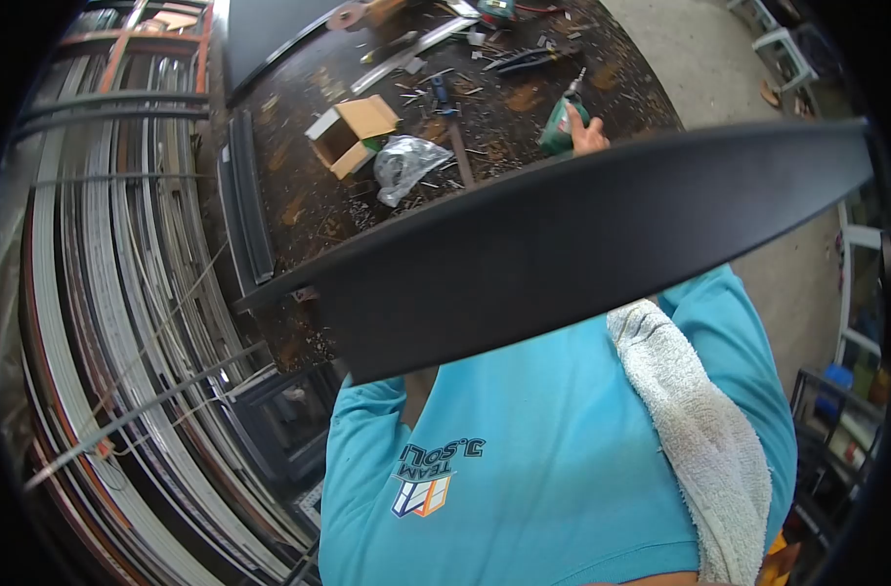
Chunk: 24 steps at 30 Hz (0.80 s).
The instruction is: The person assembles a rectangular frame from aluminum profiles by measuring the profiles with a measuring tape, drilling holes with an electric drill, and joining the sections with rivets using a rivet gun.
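A long black panel (563, 254) crosses the view in front of my chest, tilted up towards the right. Beyond its upper edge, my right hand (590, 135) is closed on a green power drill (561, 125) with a bit in its chuck. Part of that hand is hidden by the panel. My left sleeve (362, 420) runs up under the panel's lower left end, and the panel hides my left hand. Near the drill on the dark workbench (514, 98) lie pliers (538, 61).
An open cardboard box (353, 135), a clear plastic bag (406, 166) and metal offcuts (416, 49) lie on the bench. Long metal profiles (133, 293) fill a rack at left. A towel (695, 420) hangs over my shirt.
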Motion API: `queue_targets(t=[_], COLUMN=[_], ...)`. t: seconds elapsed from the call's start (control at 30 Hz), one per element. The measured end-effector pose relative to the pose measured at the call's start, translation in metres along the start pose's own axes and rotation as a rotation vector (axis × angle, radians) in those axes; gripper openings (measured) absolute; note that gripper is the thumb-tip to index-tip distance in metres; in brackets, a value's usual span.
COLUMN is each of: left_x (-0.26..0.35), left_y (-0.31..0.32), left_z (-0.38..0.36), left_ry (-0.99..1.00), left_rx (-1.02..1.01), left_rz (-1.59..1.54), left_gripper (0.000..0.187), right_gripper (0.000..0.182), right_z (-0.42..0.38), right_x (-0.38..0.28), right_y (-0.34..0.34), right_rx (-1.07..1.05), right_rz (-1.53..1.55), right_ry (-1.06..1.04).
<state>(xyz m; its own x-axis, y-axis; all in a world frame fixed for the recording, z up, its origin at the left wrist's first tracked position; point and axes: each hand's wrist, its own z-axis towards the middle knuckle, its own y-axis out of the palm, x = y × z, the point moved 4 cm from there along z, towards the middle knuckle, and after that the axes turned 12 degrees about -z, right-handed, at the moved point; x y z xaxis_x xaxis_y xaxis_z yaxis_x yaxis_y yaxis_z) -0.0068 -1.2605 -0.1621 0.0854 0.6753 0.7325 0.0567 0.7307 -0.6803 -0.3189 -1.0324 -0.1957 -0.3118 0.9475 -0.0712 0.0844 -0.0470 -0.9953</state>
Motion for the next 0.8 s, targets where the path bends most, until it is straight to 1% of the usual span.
queue_targets(t=[0.03,0.07,0.1,0.13,0.17,0.2,0.23,0.27,0.3,0.33,0.37,0.4,0.43,0.47,0.5,0.53,0.57,0.63,0.67,0.7,0.77,0.8], left_x=[0.001,0.005,-0.002,-0.015,-0.042,-0.068,-0.055,-0.068,-0.084,-0.101,-0.116,-0.14,-0.151,-0.15,-0.137,-0.138,-0.138,-0.138,-0.136,-0.143,-0.143,-0.146], left_y=[0.0,-0.002,-0.001,-0.002,-0.003,-0.005,-0.058,-0.077,-0.089,-0.098,-0.101,-0.09,-0.085,-0.083,-0.088,-0.086,-0.077,-0.068,-0.068,-0.061,-0.064,-0.065], left_z=[-0.003,-0.001,0.002,0.003,0.007,0.01,0.017,0.03,0.046,0.061,0.079,0.099,0.113,0.119,0.122,0.126,0.128,0.133,0.132,0.134,0.129,0.126], left_ry=[0.09,0.169,0.138,0.074,-0.071,-0.206,-0.212,-0.116,-0.126,-0.077,-0.192,-0.287,-0.372,-0.436,-0.425,-0.371,-0.317,-0.332,-0.344,-0.363,-0.294,-0.283], left_rx=[0.037,0.078,0.096,0.115,0.158,0.236,0.355,0.543,0.61,0.685,0.545,0.4,0.103,0.034,0.019,0.058,0.089,-0.039,-0.07,-0.042,-0.052,0.002], left_rz=[0.006,0.012,-0.073,-0.228,-0.456,-0.689,-0.622,-0.457,-0.278,-0.167,-0.07,-0.029,0.039,0.058,0.105,0.12,0.126,0.197,0.188,0.181,0.212,0.169], left_gripper=[0.066,0.069,0.072,0.075,0.059,0.044,0.035,0.02,0.018,0.016,0.017,0.019,0.024,0.024,0.023,0.023,0.023,0.024,0.024,0.018,0.02,0.021], right_gripper=[0.099,0.1,0.101,0.097,0.093,0.08,0.067,0.055,0.041,0.028,0.021,0.018,0.018,0.013,0.014,0.016,0.015,0.016,0.017,0.019,0.014,0.014], right_z=[-0.004,-0.007,-0.007,-0.014,-0.021,-0.025,-0.037,-0.055,-0.074,-0.09,-0.107,-0.127,-0.131,-0.195,-0.218,-0.246,-0.278,-0.3,-0.3,-0.297,-0.282,-0.28], right_x=[0.002,-0.001,0.003,0.005,0.008,0.008,-0.007,-0.014,-0.022,-0.008,0.005,0.012,0.097,0.011,0.02,0.031,-0.03,-0.102,-0.125,-0.147,-0.226,-0.265], right_y=[-0.013,-0.018,-0.015,-0.018,-0.026,-0.038,-0.055,-0.074,-0.09,-0.079,-0.068,-0.074,0.019,-0.08,-0.064,-0.049,-0.096,-0.126,-0.115,-0.097,-0.073,-0.048], right_rx=[-0.198,-0.212,-0.223,-0.07,0.089,0.206,0.316,0.4,0.239,0.221,0.209,0.132,-0.219,0.097,-0.31,-0.7,-1.044,-1.219,-1.193,-1.167,-0.922,-0.835], right_rz=[-0.047,-0.064,-0.083,-0.091,-0.092,-0.011,0.076,0.158,0.434,0.512,0.656,0.619,0.601,0.595,0.681,0.668,0.846,0.84,0.792,0.737,0.768,0.895], right_ry=[-0.08,-0.071,-0.065,-0.14,-0.217,-0.239,-0.273,-0.334,-0.213,-0.136,-0.144,-0.266,-0.295,-0.256,-0.172,-0.055,0.073,-0.082,-0.226,-0.375,-0.718,-0.658])
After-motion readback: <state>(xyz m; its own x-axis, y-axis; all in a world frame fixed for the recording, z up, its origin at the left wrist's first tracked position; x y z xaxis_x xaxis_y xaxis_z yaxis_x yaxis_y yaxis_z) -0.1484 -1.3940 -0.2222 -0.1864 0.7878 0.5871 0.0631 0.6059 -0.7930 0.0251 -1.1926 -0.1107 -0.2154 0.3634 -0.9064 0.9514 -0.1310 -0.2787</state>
